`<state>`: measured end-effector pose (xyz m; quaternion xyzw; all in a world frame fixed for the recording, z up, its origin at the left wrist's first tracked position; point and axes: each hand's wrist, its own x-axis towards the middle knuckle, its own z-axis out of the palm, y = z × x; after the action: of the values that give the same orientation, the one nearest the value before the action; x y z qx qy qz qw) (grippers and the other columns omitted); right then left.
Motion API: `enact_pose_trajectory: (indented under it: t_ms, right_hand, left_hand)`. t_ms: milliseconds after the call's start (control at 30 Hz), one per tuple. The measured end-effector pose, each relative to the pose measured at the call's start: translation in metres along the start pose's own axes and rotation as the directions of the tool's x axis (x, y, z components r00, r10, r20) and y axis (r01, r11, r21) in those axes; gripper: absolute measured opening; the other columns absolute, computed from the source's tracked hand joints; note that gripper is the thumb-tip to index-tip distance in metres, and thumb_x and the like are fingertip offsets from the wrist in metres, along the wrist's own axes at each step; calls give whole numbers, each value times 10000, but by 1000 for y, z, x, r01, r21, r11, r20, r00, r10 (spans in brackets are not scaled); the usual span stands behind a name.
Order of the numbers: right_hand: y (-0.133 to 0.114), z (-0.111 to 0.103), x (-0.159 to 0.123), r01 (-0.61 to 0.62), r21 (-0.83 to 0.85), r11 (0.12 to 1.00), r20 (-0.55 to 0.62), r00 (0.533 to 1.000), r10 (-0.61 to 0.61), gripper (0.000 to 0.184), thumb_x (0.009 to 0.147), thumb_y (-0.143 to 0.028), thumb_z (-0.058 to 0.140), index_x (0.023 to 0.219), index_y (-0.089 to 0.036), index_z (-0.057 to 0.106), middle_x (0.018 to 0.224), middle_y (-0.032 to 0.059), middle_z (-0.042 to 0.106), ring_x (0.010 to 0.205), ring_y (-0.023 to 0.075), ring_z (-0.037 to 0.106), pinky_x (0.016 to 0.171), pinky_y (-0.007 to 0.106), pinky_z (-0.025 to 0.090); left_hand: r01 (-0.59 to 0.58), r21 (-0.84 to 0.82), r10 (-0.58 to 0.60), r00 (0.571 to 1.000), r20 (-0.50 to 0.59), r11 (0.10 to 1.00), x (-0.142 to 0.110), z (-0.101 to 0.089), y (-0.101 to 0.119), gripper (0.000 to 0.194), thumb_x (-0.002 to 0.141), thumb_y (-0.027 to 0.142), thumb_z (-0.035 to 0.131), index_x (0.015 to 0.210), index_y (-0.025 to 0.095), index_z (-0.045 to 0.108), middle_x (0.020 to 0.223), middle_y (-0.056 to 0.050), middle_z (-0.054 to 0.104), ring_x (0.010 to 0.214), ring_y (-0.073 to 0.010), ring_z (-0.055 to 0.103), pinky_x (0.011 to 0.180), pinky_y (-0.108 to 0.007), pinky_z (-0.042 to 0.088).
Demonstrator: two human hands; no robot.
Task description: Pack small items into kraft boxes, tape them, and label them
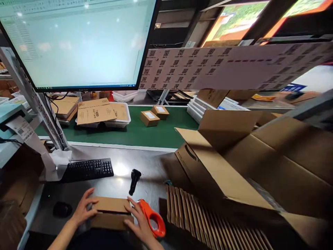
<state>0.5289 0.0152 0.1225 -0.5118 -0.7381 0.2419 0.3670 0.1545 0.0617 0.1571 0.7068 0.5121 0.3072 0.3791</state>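
A small cardboard box (110, 205) lies at the near edge of the metal desk, its two top flaps almost meeting along a dark gap. My left hand (83, 210) grips its left end, with the fingers curved at the edge. At the right end, my right hand (140, 224) holds the box with fingers and thumb on the flaps. Close beside my right hand is an orange tape dispenser (160, 224). A black barcode scanner (134, 181) lies just beyond the box. The underside of the box is hidden.
A keyboard (90, 167) and mouse (62, 209) lie left, below a large monitor (85, 45). Right are a row of folded cardboard (197, 215) and a big open carton (215, 163). Two small boxes (149, 118) sit on the green belt (140, 137). A label printer (13, 113) stands far left.
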Motion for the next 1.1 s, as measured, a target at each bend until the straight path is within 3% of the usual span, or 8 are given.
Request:
enact_pose_trajectory:
  t_ms: [167,300,500,600,700,800,900,1100]
  right_hand:
    - [-6,16,-21,-130,131,983,-68,988,140,464,954,-558,633,1416,-608,649,1568,56,651,1378,432,668,1001,745,625]
    - [-40,47,-8,-303,326,896,-286,871,399,411,981,-594,584,1288,-385,760,1345,147,758,1270,396,734,1031,683,626]
    - [-77,63,-8,-484,431,761,-129,802,583,760,970,-665,520,1584,-233,403,1579,213,549,1466,325,567,1209,565,509]
    - [-76,48,-15,-539,294,790,-91,807,584,641,1016,-638,402,1516,-247,493,1466,169,636,1405,285,597,1147,498,545]
    - [-67,17,-15,-650,88,755,-178,736,654,631,1013,-621,367,1406,-183,592,1391,213,659,1361,353,586,1135,572,500]
    - [-58,-14,-9,-785,-176,593,-224,619,753,618,934,-577,584,1269,-65,665,1375,331,628,1364,470,531,1143,662,401]
    - [-56,-30,-5,-784,-414,463,-135,556,821,422,922,-478,653,1062,-89,737,1252,305,715,1312,448,579,1127,610,404]
    - [-79,-60,-1,-725,-58,686,91,680,727,597,911,-725,559,1026,-169,744,954,140,792,950,329,744,892,461,587]
  left_hand:
    - [171,-77,-173,985,-24,982,-19,9,-4,578,879,740,646,1312,388,797,1609,-97,610,1457,-395,604,1232,-629,486]
    - [294,-230,-317,946,-70,928,-16,9,13,705,894,821,535,1187,266,856,1506,-164,689,1409,-411,644,1225,-662,470]
    - [291,-283,-330,939,-98,914,-16,-5,24,581,835,722,735,1113,228,863,1476,-169,709,1412,-373,649,1247,-602,470]
    - [283,-294,-325,940,-104,913,-19,-6,23,567,860,702,728,1136,223,856,1483,-163,704,1408,-361,654,1253,-590,473]
    - [279,-317,-309,950,-49,906,-23,-7,22,635,847,720,741,1231,221,824,1542,-150,659,1471,-361,598,1291,-567,433]
    - [302,-390,-331,943,-10,870,-24,-8,21,850,812,740,770,1482,227,668,1598,-149,608,1518,-356,548,1309,-543,413]
    - [331,-462,-349,936,48,823,-19,-9,19,954,792,730,799,1561,212,573,1591,-179,612,1512,-366,554,1284,-555,444]
    - [362,-458,-305,932,198,811,6,-13,21,866,754,699,848,1435,187,696,1519,-172,675,1444,-384,618,1269,-592,448]
